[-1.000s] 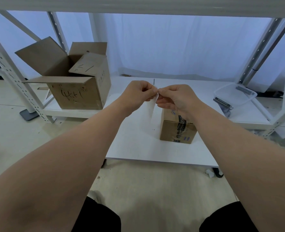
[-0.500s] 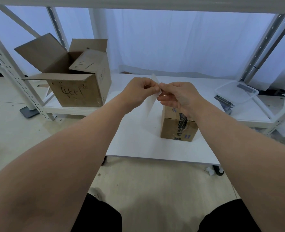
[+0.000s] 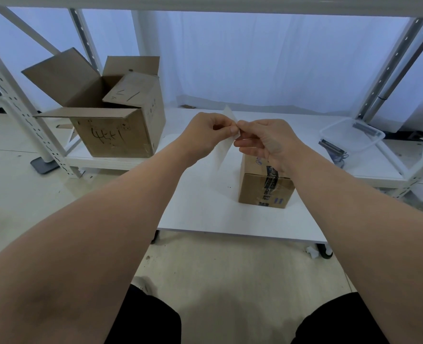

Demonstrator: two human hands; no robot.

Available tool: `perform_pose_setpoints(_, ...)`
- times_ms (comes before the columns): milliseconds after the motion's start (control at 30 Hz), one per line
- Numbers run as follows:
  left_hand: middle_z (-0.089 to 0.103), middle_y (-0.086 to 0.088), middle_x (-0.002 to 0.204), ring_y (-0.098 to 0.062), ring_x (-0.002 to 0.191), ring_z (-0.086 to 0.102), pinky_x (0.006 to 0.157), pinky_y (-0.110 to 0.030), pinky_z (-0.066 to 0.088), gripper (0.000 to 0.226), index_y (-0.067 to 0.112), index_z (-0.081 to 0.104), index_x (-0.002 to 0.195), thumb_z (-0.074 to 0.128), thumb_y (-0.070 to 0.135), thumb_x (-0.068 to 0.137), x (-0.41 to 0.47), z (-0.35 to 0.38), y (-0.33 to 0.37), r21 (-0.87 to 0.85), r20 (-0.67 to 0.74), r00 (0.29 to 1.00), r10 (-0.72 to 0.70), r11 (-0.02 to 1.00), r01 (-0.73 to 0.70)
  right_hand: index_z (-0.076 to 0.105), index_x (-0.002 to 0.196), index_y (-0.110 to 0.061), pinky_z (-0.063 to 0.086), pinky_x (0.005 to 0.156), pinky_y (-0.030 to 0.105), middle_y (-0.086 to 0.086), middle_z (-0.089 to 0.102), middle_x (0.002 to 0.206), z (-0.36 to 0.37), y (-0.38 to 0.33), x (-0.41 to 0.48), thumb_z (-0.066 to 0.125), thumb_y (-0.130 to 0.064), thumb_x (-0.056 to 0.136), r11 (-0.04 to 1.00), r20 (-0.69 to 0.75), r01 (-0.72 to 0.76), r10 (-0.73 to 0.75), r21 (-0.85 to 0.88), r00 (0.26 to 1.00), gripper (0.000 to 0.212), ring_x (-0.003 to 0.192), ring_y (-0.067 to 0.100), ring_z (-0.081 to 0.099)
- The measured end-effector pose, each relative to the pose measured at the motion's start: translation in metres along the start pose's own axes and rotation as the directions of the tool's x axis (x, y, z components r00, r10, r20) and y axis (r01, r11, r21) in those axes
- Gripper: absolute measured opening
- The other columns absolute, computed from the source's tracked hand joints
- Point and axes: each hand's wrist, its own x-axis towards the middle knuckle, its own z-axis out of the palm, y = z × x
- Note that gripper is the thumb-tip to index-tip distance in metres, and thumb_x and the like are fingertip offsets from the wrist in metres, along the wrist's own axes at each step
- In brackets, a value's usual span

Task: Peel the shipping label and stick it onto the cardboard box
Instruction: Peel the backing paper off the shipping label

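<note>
Surroundings: large open brown cardboard carton (image 3: 116, 120) w/ flaps up and handwritten marks sits at the left end of the low white rack shelf (image 3: 292, 120). Clear plastic tub (image 3: 351, 135) sits at the shelf's right end, dark metal clips just beside it. White perforated steel uprights (image 3: 19, 115) frame both sides; a pale curtain hangs behind.

Task items: small sealed brown cardboard box (image 3: 265, 187), printed tape across top and front, stands on the white bench (image 3: 205, 207) near its right edge. The right forearm crosses over the box top and hides part of it.

White paper shipping label (image 3: 224, 147), thin, semi-translucent strip, is held in the air above the bench, left of the box, not touching it. Left hand (image 3: 205, 135) and right hand (image 3: 267, 142) meet at its upper part; thumb and fingertips of each are pinched together on the sheet.

Vs. 0.5 s ago: hands and label approx. unchanged; box has not moved.
</note>
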Motion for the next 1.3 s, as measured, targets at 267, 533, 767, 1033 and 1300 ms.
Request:
perform_pose_setpoints(267, 0.065, 0.009, 0.081, 0.018, 0.066, 0.055, 0.064, 0.004, 0.038, 0.009, 0.012, 0.069, 0.088, 0.062, 0.016, 0.09, -0.0019, 0.0, 0.0032, -0.004, 0.0, 1.0, 0.005, 1.0, -0.005, 0.07, 0.081, -0.009, 0.06, 0.072, 0.03, 0.001, 0.071, 0.067, -0.0008, -0.0002, 0.0004, 0.071, -0.022, 0.083, 1.0, 0.012, -0.006, 0.006, 0.025, 1.0, 0.014, 0.068, 0.016, 0.07)
perform_pose_setpoints(533, 0.055, 0.015, 0.084, -0.001, 0.073, 0.047, 0.06, 0.002, 0.035, 0.01, 0.019, 0.07, 0.089, 0.062, 0.023, 0.091, -0.0018, -0.0008, 0.0039, 0.024, -0.029, 1.0, 0.005, 1.0, -0.004, 0.069, 0.079, -0.009, 0.06, 0.071, 0.029, 0.0, 0.071, 0.063, -0.0005, -0.002, 0.0016, 0.068, -0.024, 0.086, 0.997, 0.018, -0.041, 0.04, 0.072, 0.999, 0.017, 0.066, 0.016, 0.071)
perform_pose_setpoints(767, 0.061, 0.025, 0.069, 0.016, 0.061, 0.05, 0.062, 0.001, 0.035, 0.018, 0.011, 0.072, 0.091, 0.058, 0.021, 0.093, -0.0034, -0.0024, 0.0042, 0.036, -0.021, 0.999, 0.045, 0.998, -0.044, 0.07, 0.082, -0.009, 0.058, 0.066, 0.026, 0.002, 0.072, 0.07, -0.0025, -0.0023, -0.0005, 0.073, -0.022, 0.081, 0.997, 0.064, -0.016, 0.011, 0.08, 0.998, 0.014, 0.069, 0.015, 0.071)
perform_pose_setpoints(1033, 0.067, 0.009, 0.08, 0.01, 0.066, 0.054, 0.069, -0.004, 0.038, 0.018, 0.014, 0.073, 0.086, 0.059, 0.023, 0.092, -0.0025, -0.0027, 0.005, 0.0, 0.011, 0.998, 0.061, 0.998, -0.061, 0.07, 0.077, -0.007, 0.06, 0.07, 0.029, 0.011, 0.07, 0.077, -0.0008, -0.0042, -0.0012, 0.068, -0.012, 0.084, 0.995, 0.039, -0.008, 0.004, 0.1, 0.999, 0.009, 0.071, 0.02, 0.07)
perform_pose_setpoints(1300, 0.06, 0.002, 0.08, -0.005, 0.07, 0.051, 0.062, -0.01, 0.04, 0.022, 0.001, 0.067, 0.086, 0.059, 0.021, 0.09, 0.0006, 0.005, 0.0079, 0.266, 0.017, 0.996, 0.093, 0.959, -0.094, 0.07, 0.088, -0.004, 0.061, 0.072, 0.029, 0.012, 0.072, 0.079, 0.002, -0.0001, 0.0003, 0.063, -0.008, 0.085, 0.965, -0.003, 0.145, -0.15, -0.217, 0.989, 0.009, 0.071, 0.017, 0.071)
